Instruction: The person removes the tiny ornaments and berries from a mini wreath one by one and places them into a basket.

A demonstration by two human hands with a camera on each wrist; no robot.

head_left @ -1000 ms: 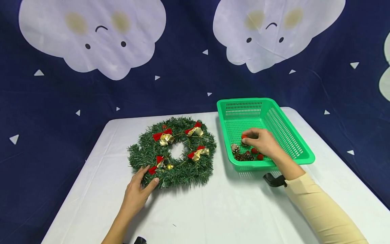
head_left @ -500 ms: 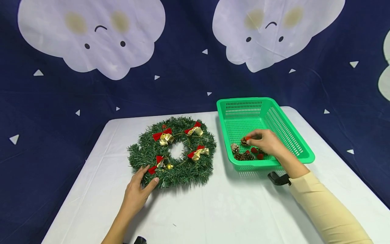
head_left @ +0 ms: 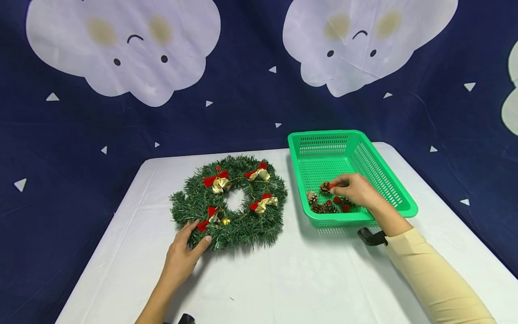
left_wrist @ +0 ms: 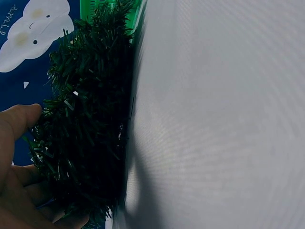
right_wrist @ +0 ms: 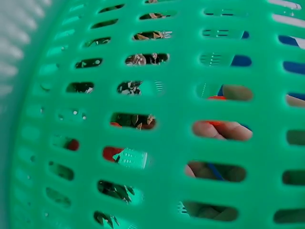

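My left hand [head_left: 180,255] rests on the near-left edge of a green Christmas wreath [head_left: 251,234], thumb and fingers spread. In the left wrist view its fingers [left_wrist: 35,193] lie against the outer needles. Over the green basket [head_left: 301,180], my right hand [head_left: 356,189] pinches a small red ball [head_left: 332,186], mostly covered by the fingertips. A brown pine cone [head_left: 324,187] sits right beside it. Through the basket's slots, the right wrist view shows fingers [right_wrist: 228,130] around a bit of the red ball [right_wrist: 214,122].
Several more pine cones [head_left: 312,197] and red balls [head_left: 345,208] lie in the near part of the basket. Red and gold bows [head_left: 264,204] decorate the wreath. A white cloth covers the table [head_left: 259,283]; a dark blue cloud-print curtain [head_left: 243,112] hangs behind.
My right hand has shifted slightly right and nearer with the red ball, uncovering the pine cone beside it. The left hand and the wreath have stayed put.
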